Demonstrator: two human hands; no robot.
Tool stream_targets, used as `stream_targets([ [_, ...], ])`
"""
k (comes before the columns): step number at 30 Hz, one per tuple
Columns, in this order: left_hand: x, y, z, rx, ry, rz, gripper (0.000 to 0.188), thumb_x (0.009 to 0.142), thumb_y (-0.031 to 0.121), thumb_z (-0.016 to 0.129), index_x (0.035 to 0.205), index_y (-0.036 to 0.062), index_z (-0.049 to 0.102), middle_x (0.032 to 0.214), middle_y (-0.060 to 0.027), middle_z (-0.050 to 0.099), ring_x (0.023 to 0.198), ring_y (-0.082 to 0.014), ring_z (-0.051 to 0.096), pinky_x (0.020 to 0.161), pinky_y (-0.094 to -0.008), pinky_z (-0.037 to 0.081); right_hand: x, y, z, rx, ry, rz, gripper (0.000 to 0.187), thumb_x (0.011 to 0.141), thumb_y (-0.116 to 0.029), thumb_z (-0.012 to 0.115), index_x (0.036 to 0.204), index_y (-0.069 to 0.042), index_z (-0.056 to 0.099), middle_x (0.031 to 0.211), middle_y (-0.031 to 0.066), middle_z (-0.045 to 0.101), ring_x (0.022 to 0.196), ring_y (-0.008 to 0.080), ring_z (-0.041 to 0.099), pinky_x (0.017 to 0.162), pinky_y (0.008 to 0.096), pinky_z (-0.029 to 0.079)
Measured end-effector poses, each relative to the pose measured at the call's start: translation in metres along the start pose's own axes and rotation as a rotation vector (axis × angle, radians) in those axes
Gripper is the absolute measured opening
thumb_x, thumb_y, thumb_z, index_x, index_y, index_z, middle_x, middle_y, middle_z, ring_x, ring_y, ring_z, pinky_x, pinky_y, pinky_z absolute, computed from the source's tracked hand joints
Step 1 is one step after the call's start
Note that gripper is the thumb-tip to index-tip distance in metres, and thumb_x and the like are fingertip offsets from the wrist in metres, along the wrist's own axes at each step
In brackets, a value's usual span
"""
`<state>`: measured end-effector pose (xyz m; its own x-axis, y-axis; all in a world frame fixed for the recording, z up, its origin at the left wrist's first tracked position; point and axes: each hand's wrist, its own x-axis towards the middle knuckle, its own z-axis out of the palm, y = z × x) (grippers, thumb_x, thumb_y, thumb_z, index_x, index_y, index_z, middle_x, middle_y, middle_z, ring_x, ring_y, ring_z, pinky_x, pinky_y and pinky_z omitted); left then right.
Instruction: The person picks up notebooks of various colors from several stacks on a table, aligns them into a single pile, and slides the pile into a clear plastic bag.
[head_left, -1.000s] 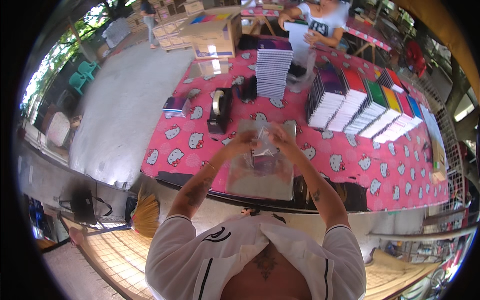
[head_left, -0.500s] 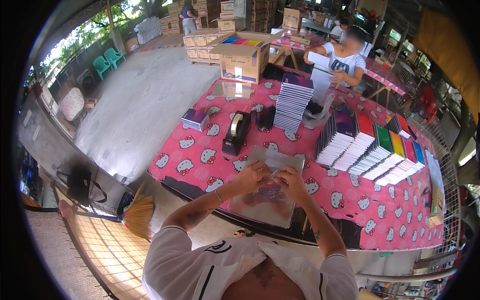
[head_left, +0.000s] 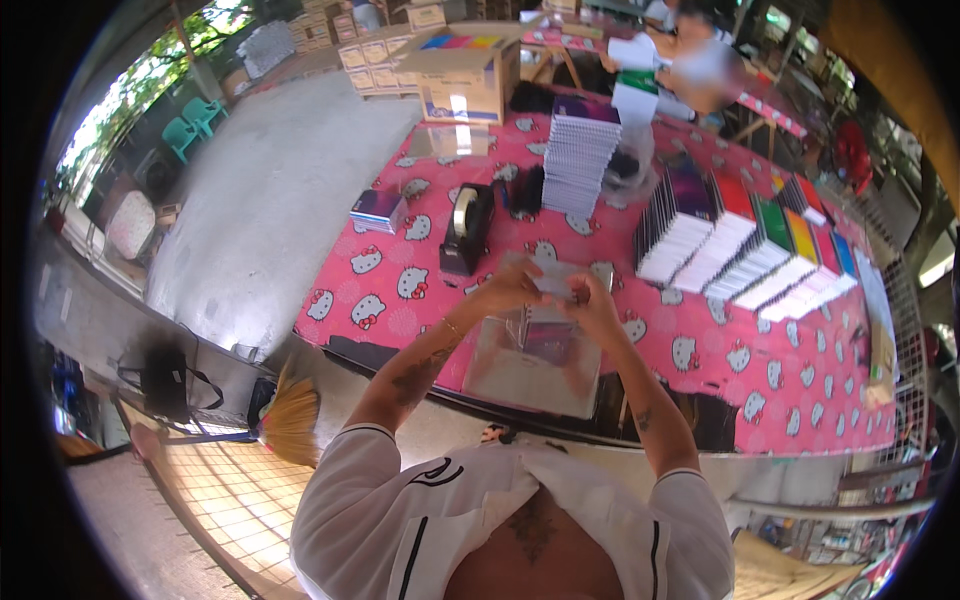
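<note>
At the near edge of the table, my left hand and my right hand meet with fingers pinched around a piece of clear plastic film. Beneath them lies a shiny clear plastic sheet or stack of sleeves. Purple shows on its surface; whether that is a cover or a reflection, I cannot tell. Just beyond my left hand stands a black tape dispenser with a roll of tape. A tall stack of purple spiral notebooks rises farther back.
Rows of colored notebooks fill the right side of the pink patterned table. A small notebook pile lies left. An open carton stands at the back. Across the table a co-worker handles notebooks. A broom leans near my left.
The view has tilted downward. My hands have lifted slightly from the clear sheet, drawing the film up between them. The co-worker now leans forward, with a green notebook showing near their hands.
</note>
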<state>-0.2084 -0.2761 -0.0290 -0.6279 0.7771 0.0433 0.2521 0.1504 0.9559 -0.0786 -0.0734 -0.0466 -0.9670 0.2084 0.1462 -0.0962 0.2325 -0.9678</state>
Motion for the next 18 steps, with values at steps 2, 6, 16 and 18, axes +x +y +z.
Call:
stream_targets([
  [2, -0.003, -0.015, -0.013, 0.179, 0.353, 0.163, 0.04, 0.073, 0.029, 0.082, 0.1, 0.0048, 0.066, 0.085, -0.0139, 0.068, 0.102, -0.0352, 0.062, 0.09, -0.0473, 0.046, -0.011, -0.013, 0.003, -0.008, 0.075, 0.099, 0.037, 0.08, -0.013, 0.079, 0.111, -0.005, 0.061, 0.109, 0.0109, 0.062, 0.096, 0.0203, 0.064, 0.083, 0.0325, 0.052],
  [6, -0.049, -0.077, -0.149, 0.576, 0.719, 0.013, 0.034, 0.076, 0.026, 0.081, 0.099, 0.0022, 0.07, 0.079, -0.0098, 0.067, 0.063, -0.0277, 0.055, 0.065, -0.0368, 0.05, -0.015, -0.041, 0.033, -0.116, 0.112, -0.024, 0.034, 0.081, -0.013, 0.077, 0.11, -0.005, 0.061, 0.107, 0.0088, 0.062, 0.093, 0.0194, 0.064, 0.082, 0.0315, 0.052],
  [16, -0.053, -0.09, -0.082, -0.717, 0.761, -0.305, 0.01, 0.084, 0.012, 0.071, 0.093, 0.0091, 0.073, 0.08, -0.0038, 0.072, 0.066, -0.021, 0.068, 0.055, -0.0325, 0.05, -0.026, -0.035, 0.02, -0.29, 0.264, -0.057, 0.029, 0.085, -0.011, 0.073, 0.11, -0.004, 0.06, 0.105, 0.0087, 0.058, 0.091, 0.0198, 0.063, 0.081, 0.0318, 0.05],
  [18, -0.066, -0.088, -0.115, 0.329, 0.857, -0.368, 0.009, 0.083, 0.014, 0.071, 0.091, 0.0107, 0.072, 0.08, -0.0081, 0.072, 0.068, -0.028, 0.068, 0.059, -0.0396, 0.052, -0.028, -0.04, 0.033, -0.298, 0.262, -0.09, 0.028, 0.086, -0.011, 0.072, 0.11, -0.005, 0.06, 0.105, 0.0092, 0.058, 0.091, 0.0206, 0.063, 0.081, 0.0324, 0.05],
])
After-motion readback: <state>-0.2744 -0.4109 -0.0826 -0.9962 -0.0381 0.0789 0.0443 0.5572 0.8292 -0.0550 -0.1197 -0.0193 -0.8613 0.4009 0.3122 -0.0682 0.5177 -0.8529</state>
